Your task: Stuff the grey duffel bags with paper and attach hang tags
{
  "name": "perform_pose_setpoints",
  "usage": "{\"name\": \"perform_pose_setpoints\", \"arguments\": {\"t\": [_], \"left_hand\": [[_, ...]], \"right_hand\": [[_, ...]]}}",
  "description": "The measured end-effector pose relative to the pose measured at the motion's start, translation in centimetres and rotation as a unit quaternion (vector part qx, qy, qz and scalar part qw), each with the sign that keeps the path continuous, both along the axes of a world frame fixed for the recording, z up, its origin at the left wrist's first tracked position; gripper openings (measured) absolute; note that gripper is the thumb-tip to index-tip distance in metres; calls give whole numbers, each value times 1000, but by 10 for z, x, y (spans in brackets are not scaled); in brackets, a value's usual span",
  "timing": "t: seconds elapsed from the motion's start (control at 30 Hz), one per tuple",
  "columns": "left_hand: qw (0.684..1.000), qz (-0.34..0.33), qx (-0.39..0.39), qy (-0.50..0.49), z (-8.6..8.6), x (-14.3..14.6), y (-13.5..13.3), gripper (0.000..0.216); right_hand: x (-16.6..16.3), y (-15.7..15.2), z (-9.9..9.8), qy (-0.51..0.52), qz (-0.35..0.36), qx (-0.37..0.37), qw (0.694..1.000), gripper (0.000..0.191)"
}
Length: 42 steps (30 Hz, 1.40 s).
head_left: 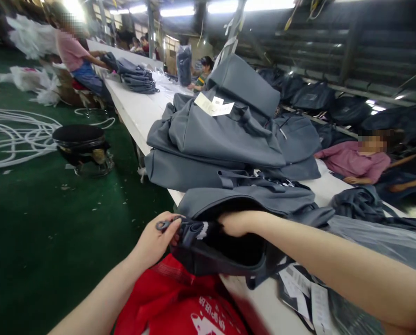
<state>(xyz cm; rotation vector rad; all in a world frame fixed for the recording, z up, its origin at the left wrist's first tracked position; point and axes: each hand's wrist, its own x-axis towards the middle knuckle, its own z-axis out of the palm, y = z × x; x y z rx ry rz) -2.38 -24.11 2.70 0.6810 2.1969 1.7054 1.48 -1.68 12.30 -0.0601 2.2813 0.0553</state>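
A dark grey bag [225,267] lies at the table's near edge with its mouth gaping toward me. My left hand [161,236] is closed at the bag's left end, thumb and fingers pinching a rolled grey strap [190,231] with a ring-like end sticking out past the thumb. A small whitish patch shows beside that strap. My right hand [236,224] reaches into the bag's dark opening; its fingers are hidden inside. Behind this bag rises a pile of similar grey bags [225,135], with a paper tag [213,107] on top.
Labels [298,288] and clear plastic [379,237] lie on the white table [134,109] at right. A person in pink [358,160] is across the table; another [71,51] sits far left. A black stool [80,139] and coiled white hose [19,135] stand on the green floor.
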Motion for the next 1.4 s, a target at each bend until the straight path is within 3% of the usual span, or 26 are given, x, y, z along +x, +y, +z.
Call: {"name": "perform_pose_setpoints", "arguments": {"t": [0.07,0.17,0.23,0.3,0.37,0.53,0.7,0.83,0.93,1.0,1.07,1.13,1.27,1.4], "left_hand": [[995,17,-52,78,-14,3,4,32],[988,41,-80,127,-16,2,8,28],[993,29,-65,97,-11,0,10,25],[996,14,-50,74,-5,-1,11,19],[998,0,-40,50,1,0,12,17],[993,-73,-9,-89,13,6,11,40],[994,-23,-68,81,19,5,5,44],[998,27,-5,-51,18,2,4,47],[988,38,41,-145,9,-2,-1,44],[989,72,52,-121,-3,-5,-8,45],[991,118,17,-63,-19,-5,-18,40],[991,111,-37,-58,-35,2,-25,33],[976,29,-13,-215,-60,23,-22,37],[945,93,75,-304,-67,34,-10,43]], "right_hand": [[3,-3,-14,-23,-6,12,1000,33],[9,-10,-4,5,6,2,1000,33],[13,-18,14,110,26,-81,990,33],[16,-29,28,220,41,-182,958,30],[18,-42,31,268,39,-217,938,32],[15,-64,4,317,58,-139,937,16],[10,-67,-10,321,76,-123,936,21],[7,-67,-11,319,80,-115,937,32],[7,-67,-14,321,174,-100,926,28],[6,-66,-18,326,213,-88,917,28],[3,-64,-22,323,224,-95,915,29],[-2,-61,-27,306,224,-122,917,28],[-13,-56,-33,273,256,-168,912,29],[-23,-56,-35,262,267,-165,913,34]]}}
